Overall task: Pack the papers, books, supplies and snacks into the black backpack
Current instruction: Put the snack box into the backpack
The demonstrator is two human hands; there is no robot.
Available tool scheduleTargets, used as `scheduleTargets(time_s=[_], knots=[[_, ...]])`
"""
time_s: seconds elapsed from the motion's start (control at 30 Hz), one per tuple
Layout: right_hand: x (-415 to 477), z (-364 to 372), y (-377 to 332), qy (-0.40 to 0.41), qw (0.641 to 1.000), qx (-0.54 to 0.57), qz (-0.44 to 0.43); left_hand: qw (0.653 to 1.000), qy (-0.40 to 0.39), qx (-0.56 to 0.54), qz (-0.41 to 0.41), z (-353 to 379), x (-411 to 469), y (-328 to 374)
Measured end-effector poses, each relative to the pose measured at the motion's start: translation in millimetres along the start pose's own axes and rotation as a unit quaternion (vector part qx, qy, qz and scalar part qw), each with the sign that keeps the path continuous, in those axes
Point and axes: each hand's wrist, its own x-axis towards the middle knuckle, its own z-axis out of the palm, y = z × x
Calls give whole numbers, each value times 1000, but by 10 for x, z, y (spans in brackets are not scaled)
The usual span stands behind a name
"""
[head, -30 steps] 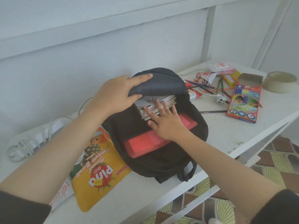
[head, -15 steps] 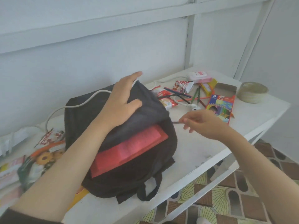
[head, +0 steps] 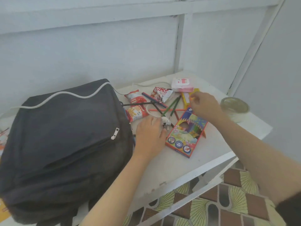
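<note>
The black backpack [head: 65, 136] lies flat on the left of the white table [head: 187, 163], front pocket zipper up. My left hand [head: 149, 134] rests palm down on the table between the backpack and the coloured pencil box [head: 187, 132], its fingertips at a white plug [head: 166, 123]. Farther back, my right hand [head: 205, 106] has curled fingers that pinch what looks like an orange pencil end beside a yellow box [head: 185, 97]. Loose pencils [head: 171, 106] lie crossed among three snack packets [head: 136, 111]. A pink tissue pack [head: 182, 84] sits behind them.
A white cable [head: 73, 94] runs across the top of the backpack to the plug. A roll of tape [head: 234, 108] stands at the table's right end. The table edge drops to a tiled floor [head: 228, 201] on the right.
The backpack has been laid flat, and the red book no longer shows. My left hand left the backpack for the table by the plug. My right hand moved back to the yellow box.
</note>
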Motion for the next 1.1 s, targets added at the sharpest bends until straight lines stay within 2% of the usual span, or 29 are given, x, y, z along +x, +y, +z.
scheduleTargets(time_s=[0.13, 0.3, 0.37, 0.47, 0.57, 0.7, 0.97, 1.1], knots=[[411, 52, 60, -4, 997, -75, -34, 996, -20, 51, -64, 274, -29, 19], [832, 218, 10, -11, 978, -203, -36, 994, -44, 36, -99, 383, -60, 4], [972, 290, -33, -45, 981, -191, -5, 994, -37, 24, -103, 377, -62, 10], [1146, 357, -136, -83, 989, -109, 50, 992, -52, 14, -117, 372, -59, -1], [1275, 378, -265, -94, 989, -42, 104, 989, -60, 4, -134, 366, -69, -1], [1354, 395, -333, -89, 984, -18, 153, 990, -46, 0, -137, 362, -70, 9], [1376, 412, -318, -105, 969, -129, 184, 987, -67, 2, -147, 328, -66, 28], [1344, 443, -236, -42, 981, -126, 139, 988, -69, 1, -141, 322, -69, 17]])
